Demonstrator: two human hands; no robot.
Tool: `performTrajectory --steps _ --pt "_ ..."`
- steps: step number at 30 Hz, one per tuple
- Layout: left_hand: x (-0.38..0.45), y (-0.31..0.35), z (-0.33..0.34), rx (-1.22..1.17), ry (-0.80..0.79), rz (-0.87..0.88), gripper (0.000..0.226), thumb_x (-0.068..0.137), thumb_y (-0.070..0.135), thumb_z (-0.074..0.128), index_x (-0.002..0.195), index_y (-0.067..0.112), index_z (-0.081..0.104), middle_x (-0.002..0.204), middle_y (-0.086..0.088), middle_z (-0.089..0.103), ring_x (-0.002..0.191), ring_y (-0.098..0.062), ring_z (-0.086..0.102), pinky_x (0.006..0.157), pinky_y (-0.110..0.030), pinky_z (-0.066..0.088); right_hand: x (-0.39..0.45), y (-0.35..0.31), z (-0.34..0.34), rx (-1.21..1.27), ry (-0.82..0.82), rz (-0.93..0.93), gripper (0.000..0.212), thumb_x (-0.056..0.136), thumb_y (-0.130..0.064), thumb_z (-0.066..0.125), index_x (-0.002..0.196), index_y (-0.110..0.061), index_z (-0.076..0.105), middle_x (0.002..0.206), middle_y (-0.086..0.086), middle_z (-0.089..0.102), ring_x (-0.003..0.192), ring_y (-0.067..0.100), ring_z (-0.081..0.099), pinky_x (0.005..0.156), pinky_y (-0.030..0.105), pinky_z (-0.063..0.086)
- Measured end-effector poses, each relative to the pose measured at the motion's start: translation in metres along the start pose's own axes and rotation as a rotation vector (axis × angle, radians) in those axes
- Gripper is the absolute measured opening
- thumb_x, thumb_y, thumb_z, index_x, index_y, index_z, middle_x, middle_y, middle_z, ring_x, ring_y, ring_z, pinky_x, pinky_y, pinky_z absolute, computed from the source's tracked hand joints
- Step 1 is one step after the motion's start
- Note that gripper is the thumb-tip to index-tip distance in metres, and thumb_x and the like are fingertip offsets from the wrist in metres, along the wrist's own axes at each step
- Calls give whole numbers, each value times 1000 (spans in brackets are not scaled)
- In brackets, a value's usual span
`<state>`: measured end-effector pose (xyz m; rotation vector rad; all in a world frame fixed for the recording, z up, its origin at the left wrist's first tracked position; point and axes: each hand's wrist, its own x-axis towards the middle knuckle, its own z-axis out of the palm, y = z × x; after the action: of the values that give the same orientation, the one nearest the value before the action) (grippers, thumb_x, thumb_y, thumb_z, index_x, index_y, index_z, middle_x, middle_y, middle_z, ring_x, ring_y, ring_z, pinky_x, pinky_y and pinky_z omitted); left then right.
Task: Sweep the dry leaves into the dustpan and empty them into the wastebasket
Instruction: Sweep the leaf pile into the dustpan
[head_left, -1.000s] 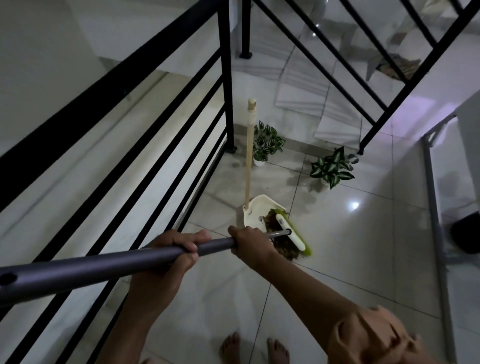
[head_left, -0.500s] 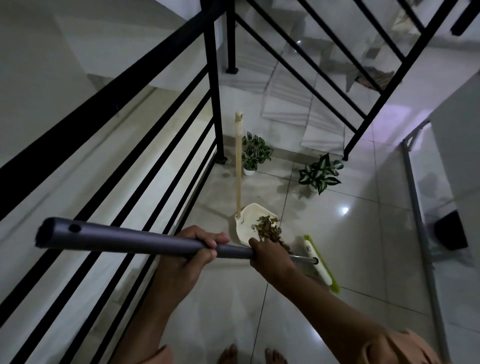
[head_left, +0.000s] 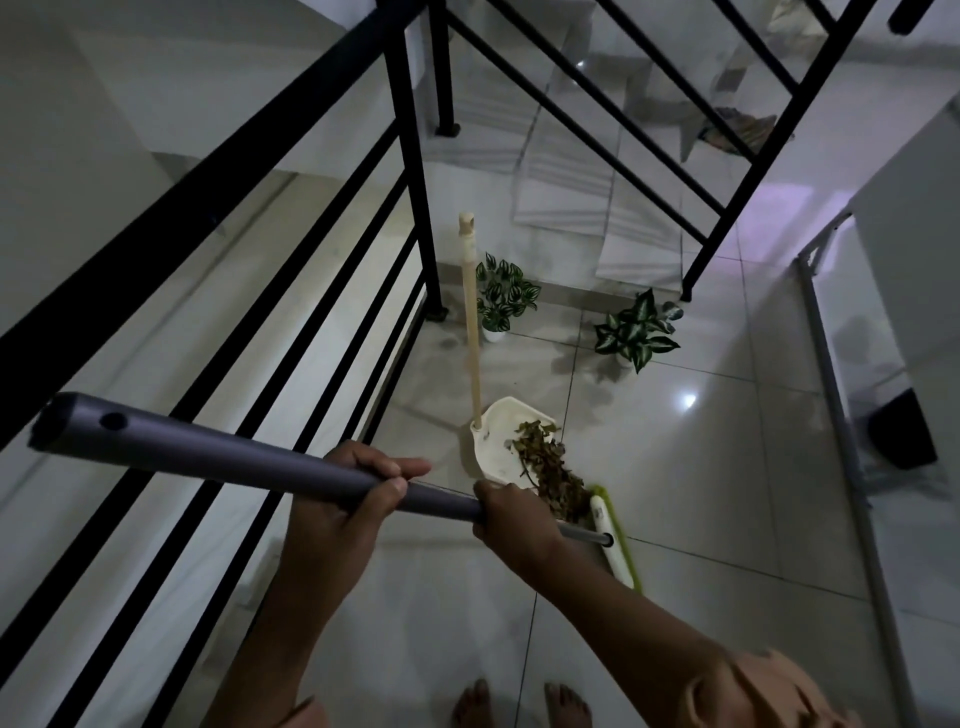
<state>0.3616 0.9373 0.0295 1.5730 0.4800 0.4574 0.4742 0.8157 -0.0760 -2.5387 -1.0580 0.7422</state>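
Note:
A cream dustpan (head_left: 500, 451) with a tall upright handle (head_left: 471, 332) stands on the tiled floor. Brown dry leaves (head_left: 546, 463) lie partly inside it and spill past its front lip toward the broom. The broom's white and green head (head_left: 613, 540) rests on the floor just in front of the leaves. Its grey pole (head_left: 208, 453) runs back toward me. My left hand (head_left: 358, 493) grips the pole higher up, and my right hand (head_left: 511, 514) grips it lower, near the head. A dark container (head_left: 901, 436), possibly the wastebasket, sits at the right.
Black stair railings (head_left: 410, 171) run along the left and across the top. Two small potted plants (head_left: 501, 293) (head_left: 639, 330) stand beyond the dustpan. A grey metal frame (head_left: 841, 415) edges the right side. My bare feet (head_left: 519, 704) are at the bottom.
The broom head pulled back from over the dustpan toward the right and near side, then came back in against the leaves. The leaves now show inside the pan and at its lip.

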Motion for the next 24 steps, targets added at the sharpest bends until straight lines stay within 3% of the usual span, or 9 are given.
performTrajectory --steps 6,14,20,24 --pt "0 8 -16 16 75 18 32 80 -21 47 74 10 50 80 4 76 85 -12 71 81 -24 56 12 -22 -9 -11 -9 -89 26 90 -18 50 115 -9 48 106 18 63 94 33 60 80 40 49" --pt "-7 21 -13 35 110 67 34 79 -24 46 72 8 49 79 7 76 86 -9 71 80 -15 54 21 -34 -29 -75 -6 -148 27 90 -14 48 116 -6 45 106 22 62 97 36 59 79 41 47" --pt "-6 33 -12 -4 96 117 24 76 -14 57 72 8 48 81 3 76 88 -13 71 83 -20 55 15 -34 -40 -86 32 -161 26 90 -14 50 114 -6 47 105 21 63 94 38 60 77 42 48" --pt "-8 29 -7 -41 81 113 32 79 -24 44 72 7 49 79 2 76 88 -16 71 85 -23 55 5 -22 -39 -104 30 -116 27 90 -15 49 116 -8 47 107 19 62 95 35 61 76 40 49"
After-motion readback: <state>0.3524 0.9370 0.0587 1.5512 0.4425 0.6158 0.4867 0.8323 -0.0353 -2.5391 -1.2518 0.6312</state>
